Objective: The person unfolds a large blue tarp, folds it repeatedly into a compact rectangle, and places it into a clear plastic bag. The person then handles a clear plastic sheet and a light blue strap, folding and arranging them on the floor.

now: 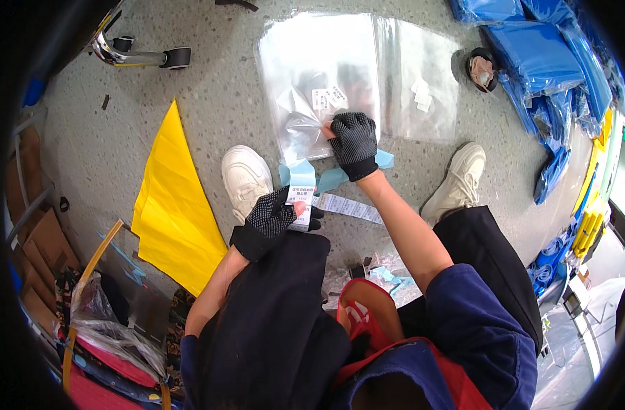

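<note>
In dotted black gloves with bare fingertips, both my hands work low over the floor. My left hand (pixel 268 222) is closed around a strip of white printed labels (pixel 301 195) on pale blue backing. More of the label strip (pixel 350 208) trails to the right beneath my right arm. My right hand (pixel 353 140) is curled at the lower right of a stack of clear plastic bags (pixel 326 55), its bare fingertips gripping creased film. Two small white labels (pixel 321 99) lie on this stack, just above the hand. The palm of the right hand is hidden.
More clear bags (pixel 411 58) with white labels lie right of the stack. Blue wrapped packages (pixel 538 58) and a small dark cup (pixel 481 70) are farther right. A yellow sheet (pixel 169 212) lies left of my shoes, and a chair's caster (pixel 177 58) stands at upper left.
</note>
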Tool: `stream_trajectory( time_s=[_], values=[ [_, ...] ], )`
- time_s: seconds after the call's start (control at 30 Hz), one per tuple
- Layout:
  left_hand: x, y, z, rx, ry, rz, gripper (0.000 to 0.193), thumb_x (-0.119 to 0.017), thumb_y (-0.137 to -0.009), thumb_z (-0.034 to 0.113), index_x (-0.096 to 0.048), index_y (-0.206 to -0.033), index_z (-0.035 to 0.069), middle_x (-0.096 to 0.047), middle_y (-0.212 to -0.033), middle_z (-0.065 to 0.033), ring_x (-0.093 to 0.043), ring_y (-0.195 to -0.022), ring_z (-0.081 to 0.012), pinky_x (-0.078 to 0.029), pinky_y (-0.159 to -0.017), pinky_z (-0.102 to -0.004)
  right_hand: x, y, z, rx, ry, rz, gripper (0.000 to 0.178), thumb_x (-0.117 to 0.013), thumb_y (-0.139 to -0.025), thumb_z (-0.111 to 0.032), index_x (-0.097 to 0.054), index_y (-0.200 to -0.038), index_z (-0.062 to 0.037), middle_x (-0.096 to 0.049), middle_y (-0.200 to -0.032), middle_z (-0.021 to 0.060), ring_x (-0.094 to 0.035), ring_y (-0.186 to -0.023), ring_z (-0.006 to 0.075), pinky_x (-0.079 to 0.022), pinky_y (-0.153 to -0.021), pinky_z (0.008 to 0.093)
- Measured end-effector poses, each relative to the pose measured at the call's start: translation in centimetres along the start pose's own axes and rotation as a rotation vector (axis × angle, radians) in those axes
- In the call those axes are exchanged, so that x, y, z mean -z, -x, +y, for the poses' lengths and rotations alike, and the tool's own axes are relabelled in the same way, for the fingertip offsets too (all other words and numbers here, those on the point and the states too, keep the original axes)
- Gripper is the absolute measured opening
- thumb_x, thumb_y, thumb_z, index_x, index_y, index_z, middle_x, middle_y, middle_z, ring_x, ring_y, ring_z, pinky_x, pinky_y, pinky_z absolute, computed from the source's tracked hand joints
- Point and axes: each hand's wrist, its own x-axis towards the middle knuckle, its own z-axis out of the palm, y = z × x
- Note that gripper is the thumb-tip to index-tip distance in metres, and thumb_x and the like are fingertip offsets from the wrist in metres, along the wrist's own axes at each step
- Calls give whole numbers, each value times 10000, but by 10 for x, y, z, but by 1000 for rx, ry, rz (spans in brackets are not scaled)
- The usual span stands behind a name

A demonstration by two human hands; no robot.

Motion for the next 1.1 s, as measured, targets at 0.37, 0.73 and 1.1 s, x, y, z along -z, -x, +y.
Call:
stream_trajectory(
  time_s=[0.37,0.73,1.1],
  values=[
    [-6,-1,-3,116,412,-17,433,-541,-931,262,-481,-1249,-27,-643,-1014,-175,-653,-872,-250,-523,-796,-348,39,61,39,-1202,-1180,1152,301,-436,-968,-328,-384,-752,-125,-363,-599,-19,-336,-519,119,-329,-492,282],
    [-2,-4,-8,79,213,17,407,-528,-939,269,-498,-1181,-57,-648,-1013,-172,-661,-866,-257,-535,-777,-341,-26,-1,-22,-138,-68,8,171,-683,-742,-256,-618,-838,-131,-603,-851,72,-540,-811,295,-387,-737,414],
    [-2,-3,-3,90,221,-3,429,-508,-949,302,-511,-1202,-45,-652,-1016,-169,-656,-887,-231,-511,-813,-322,-20,-7,-19,-126,-144,76,150,-634,-807,-228,-670,-781,-84,-618,-764,82,-557,-782,292,-413,-737,404]
  ],
)
